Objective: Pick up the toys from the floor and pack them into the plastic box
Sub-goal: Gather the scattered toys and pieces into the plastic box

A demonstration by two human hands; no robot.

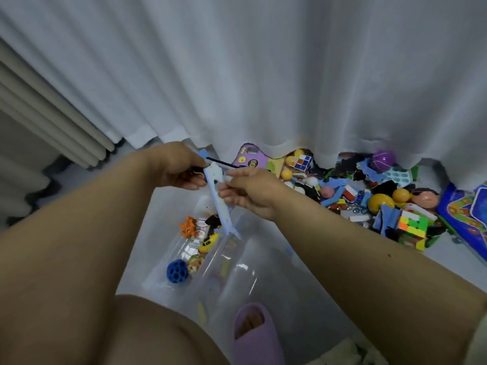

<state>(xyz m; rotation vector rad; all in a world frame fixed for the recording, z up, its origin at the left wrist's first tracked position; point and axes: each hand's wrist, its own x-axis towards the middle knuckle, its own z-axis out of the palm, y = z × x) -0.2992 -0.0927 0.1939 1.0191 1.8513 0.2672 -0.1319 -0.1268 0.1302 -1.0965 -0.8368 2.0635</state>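
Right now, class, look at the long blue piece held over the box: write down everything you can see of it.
The blue piece is a long, thin, flat strip, light blue with paler patches and ragged edges; it looks like foam or card, too blurred to tell which. It hangs tilted, lower end over the clear plastic box. The left hand grips its upper end; the right hand pinches it just below. A thin dark stick runs across behind its top.

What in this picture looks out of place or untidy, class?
Most toys still lie in a jumbled heap on the floor under the white curtain's hem, not in the clear plastic box. Both hands hold a pale blue flat toy piece above the box.
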